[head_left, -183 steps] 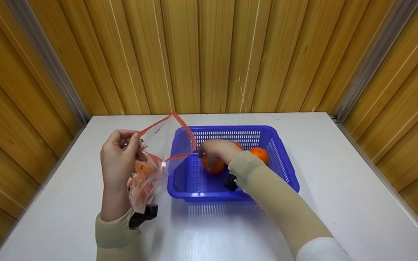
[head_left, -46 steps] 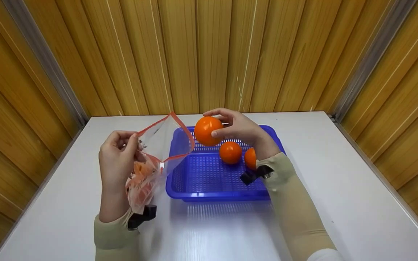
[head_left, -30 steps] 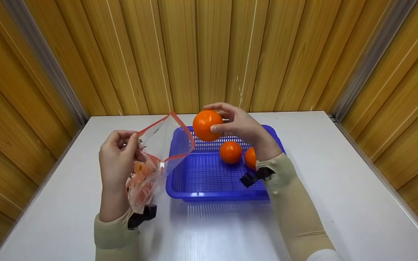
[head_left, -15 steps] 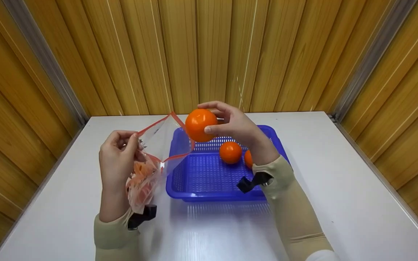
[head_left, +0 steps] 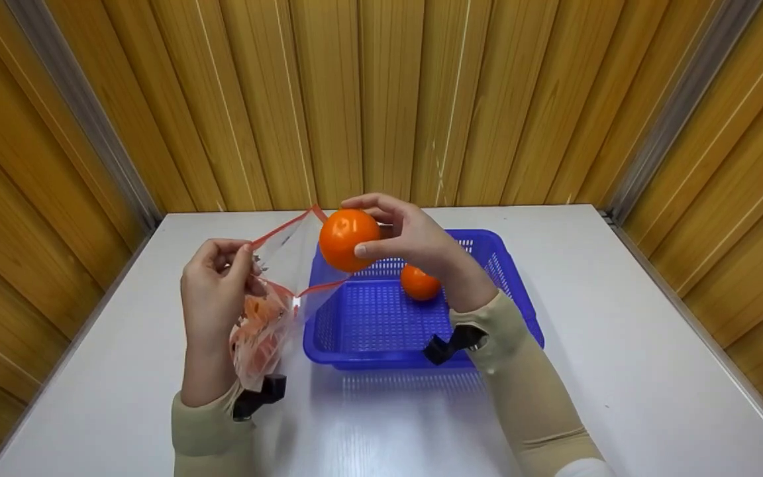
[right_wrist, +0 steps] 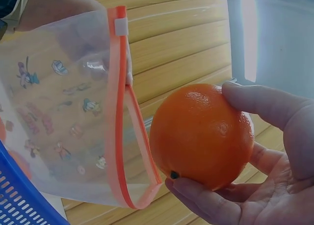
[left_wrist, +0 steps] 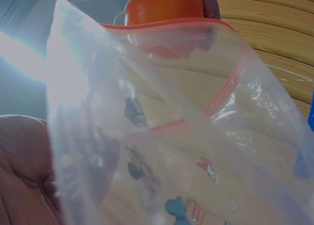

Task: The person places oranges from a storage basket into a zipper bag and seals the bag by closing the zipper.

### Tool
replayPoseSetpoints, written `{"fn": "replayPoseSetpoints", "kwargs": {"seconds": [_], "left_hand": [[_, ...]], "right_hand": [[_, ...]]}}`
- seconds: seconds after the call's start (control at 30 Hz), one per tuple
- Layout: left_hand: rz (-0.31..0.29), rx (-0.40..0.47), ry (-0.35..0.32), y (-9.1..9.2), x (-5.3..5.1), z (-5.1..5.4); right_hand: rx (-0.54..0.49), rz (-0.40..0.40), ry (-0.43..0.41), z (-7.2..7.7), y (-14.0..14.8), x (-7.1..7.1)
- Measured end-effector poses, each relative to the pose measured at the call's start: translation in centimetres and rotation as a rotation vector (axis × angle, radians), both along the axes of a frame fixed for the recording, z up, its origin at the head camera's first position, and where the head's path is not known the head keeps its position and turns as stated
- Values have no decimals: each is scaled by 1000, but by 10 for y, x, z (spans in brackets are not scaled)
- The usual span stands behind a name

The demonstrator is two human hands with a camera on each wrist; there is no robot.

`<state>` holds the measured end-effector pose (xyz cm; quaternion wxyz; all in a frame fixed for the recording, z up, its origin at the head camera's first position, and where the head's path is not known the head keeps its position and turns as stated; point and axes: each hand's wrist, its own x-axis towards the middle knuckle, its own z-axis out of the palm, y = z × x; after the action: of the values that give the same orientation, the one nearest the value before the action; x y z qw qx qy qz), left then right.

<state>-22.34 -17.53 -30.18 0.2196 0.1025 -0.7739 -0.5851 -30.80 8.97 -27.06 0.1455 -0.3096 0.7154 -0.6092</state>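
Observation:
My left hand (head_left: 216,285) pinches the edge of a clear zip bag (head_left: 289,258) with a red rim and small printed cartoon figures. The bag's mouth gapes toward the right, and reddish-orange contents show low in it. My right hand (head_left: 414,238) grips an orange (head_left: 348,240) between thumb and fingers, right at the bag's mouth. In the right wrist view the same orange (right_wrist: 201,136) sits beside the red zip edge, its small dark stem spot low. From the left wrist, the orange (left_wrist: 164,6) appears just beyond the bag's red rim (left_wrist: 167,22).
A blue plastic basket (head_left: 361,358) with slotted walls stands on the white table (head_left: 620,371) under the right hand. Another orange (head_left: 420,283) lies inside it; the right forearm covers part of the basket. Wood-patterned panels (head_left: 388,99) rise behind and at both sides.
The right hand reached into the basket earlier, lifted an orange out, and has carried it left to the bag's mouth. The left hand and bag have stayed nearly still.

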Motion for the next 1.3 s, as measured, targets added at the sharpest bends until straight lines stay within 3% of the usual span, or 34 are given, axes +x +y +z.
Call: {"fn": "replayPoseSetpoints", "kwargs": {"seconds": [0.17, 0.4, 1.07, 1.3], "left_hand": [[-1, 5, -2, 0, 0, 0], [3, -19, 46, -1, 0, -2], [-8, 19, -4, 0, -1, 0], [-8, 13, 33, 0, -1, -1]], "right_hand": [[23, -5, 8, -1, -9, 4], [22, 27, 13, -3, -23, 7], [140, 9, 87, -11, -42, 11], [175, -5, 108, -14, -45, 10]]}}
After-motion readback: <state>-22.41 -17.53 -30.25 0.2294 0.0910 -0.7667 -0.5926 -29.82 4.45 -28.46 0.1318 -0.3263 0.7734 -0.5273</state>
